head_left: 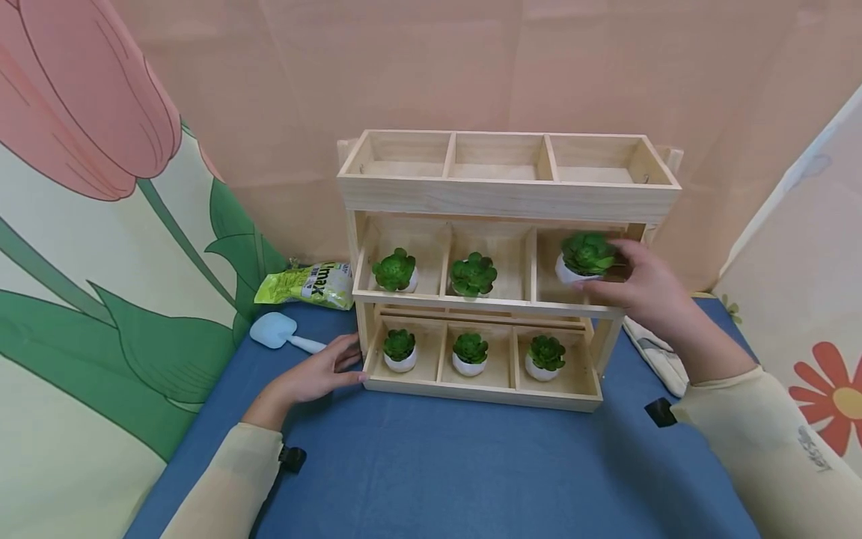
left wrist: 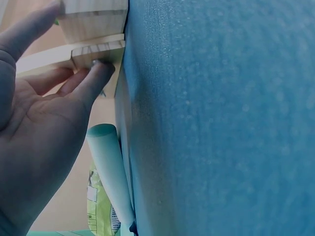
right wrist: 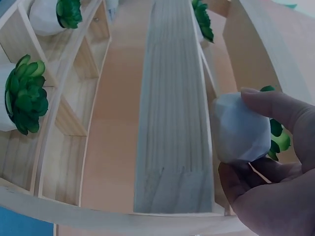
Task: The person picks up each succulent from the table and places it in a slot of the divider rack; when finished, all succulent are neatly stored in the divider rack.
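Note:
With my right hand [head_left: 643,281] I grip a small artificial succulent [head_left: 587,254] by its white pot, at the right compartment of the shelf's middle tier. The right wrist view shows my thumb and fingers around the white pot [right wrist: 241,128], its leaves partly behind my hand. My left hand [head_left: 326,370] touches the lower left side of the wooden three-tier shelf [head_left: 508,196], fingers [left wrist: 93,81] against the side post. Two more succulents stand in the middle tier's left [head_left: 394,271] and centre [head_left: 474,275] compartments. The bottom tier holds three [head_left: 469,354], one per compartment.
A light-blue toy shovel [head_left: 272,330] and a green-yellow bag [head_left: 310,286] lie left of the shelf on the blue tablecloth [head_left: 471,471]. A pale object, perhaps gloves [head_left: 656,355], lies to the right. The top tier [head_left: 498,161] has three compartments. Printed backdrops stand behind.

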{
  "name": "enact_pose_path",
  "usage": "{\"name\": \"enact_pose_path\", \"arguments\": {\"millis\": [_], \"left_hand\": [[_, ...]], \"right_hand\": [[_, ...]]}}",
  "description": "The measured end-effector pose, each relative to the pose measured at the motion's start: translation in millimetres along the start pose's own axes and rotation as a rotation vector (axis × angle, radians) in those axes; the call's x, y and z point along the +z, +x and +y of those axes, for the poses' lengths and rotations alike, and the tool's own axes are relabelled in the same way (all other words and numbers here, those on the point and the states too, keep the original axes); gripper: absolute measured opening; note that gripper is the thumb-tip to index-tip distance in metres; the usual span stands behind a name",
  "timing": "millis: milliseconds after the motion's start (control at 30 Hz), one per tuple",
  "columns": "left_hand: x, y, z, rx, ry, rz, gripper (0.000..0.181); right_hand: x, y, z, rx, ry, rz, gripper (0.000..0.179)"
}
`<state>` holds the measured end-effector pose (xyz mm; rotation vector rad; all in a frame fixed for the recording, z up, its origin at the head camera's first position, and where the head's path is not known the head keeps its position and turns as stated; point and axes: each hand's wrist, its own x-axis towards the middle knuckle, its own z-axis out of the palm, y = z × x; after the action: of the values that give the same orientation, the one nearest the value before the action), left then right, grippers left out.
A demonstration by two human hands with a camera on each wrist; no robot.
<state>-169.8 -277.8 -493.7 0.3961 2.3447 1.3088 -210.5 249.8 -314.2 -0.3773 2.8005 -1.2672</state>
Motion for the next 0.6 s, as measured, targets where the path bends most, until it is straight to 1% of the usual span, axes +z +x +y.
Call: {"name": "enact_pose_path", "arguments": {"millis": [133, 367, 533, 600], "left_hand": [[-0.1, 0.3, 0.4, -0.002, -0.003, -0.001, 0.093], [0.1, -0.5, 0.1, -0.02, -0.001, 0.002, 0.095], [0.4, -0.8, 0.8, -0.033, 0.001, 0.006, 0.096], [0.4, -0.4, 1.0, -0.028, 0.008, 0.005, 0.095]], "right_hand": [[5, 7.0, -1, -0.017, -0.016, -0.017, 0.079], [11, 15.7, -2, -0.048, -0.074, -0.057, 0.077], [15, 20.5, -4, -0.045, -0.11, -0.082, 0.076], [17, 22.3, -6, -0.04, -0.119, -0.087, 0.076]]}}
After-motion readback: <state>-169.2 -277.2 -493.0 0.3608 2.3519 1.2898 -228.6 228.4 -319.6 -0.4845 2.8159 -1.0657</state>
